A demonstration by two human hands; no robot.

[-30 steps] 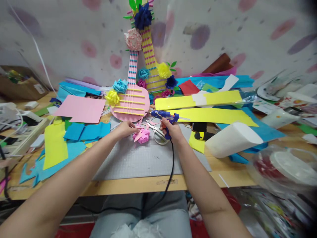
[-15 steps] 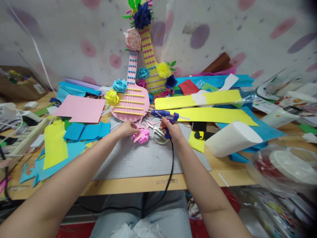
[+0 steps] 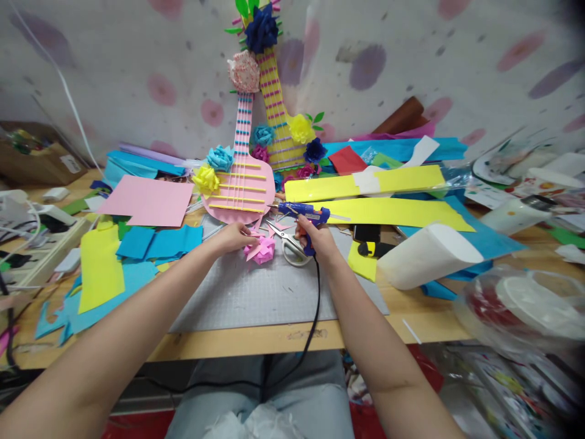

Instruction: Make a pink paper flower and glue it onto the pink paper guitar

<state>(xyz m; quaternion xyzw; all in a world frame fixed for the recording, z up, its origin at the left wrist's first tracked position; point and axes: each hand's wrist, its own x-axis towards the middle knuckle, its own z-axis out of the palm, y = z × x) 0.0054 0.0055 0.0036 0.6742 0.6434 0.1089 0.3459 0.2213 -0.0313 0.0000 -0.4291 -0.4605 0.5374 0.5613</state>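
My right hand (image 3: 315, 236) is wrapped round the grip of a blue glue gun (image 3: 299, 211), whose nozzle points left toward the base of a pink paper guitar (image 3: 242, 189). Its black cord runs down over the table edge. At the left, my left hand (image 3: 234, 236) is closed, fingertips pinched at the pink paper flower (image 3: 261, 249); exactly which part they grip is hidden. Scissors (image 3: 292, 249) with pale handles lie between the flower and the glue gun, partly under pink scraps. A grey cutting mat (image 3: 256, 299) is beneath them.
Behind the pink guitar leans a yellow paper guitar (image 3: 278, 103) with flowers. Pink card (image 3: 148, 200) and blue paper (image 3: 176, 242) lie left. Yellow strips (image 3: 402, 211), a white paper roll (image 3: 425, 256) and a plastic-wrapped tub (image 3: 534, 305) are right. A power strip (image 3: 41, 262) sits far left.
Almost nothing differs. Both hands keep their hold and position, with the pink flower and glue gun in nearly the same place; the view shifts very slightly.
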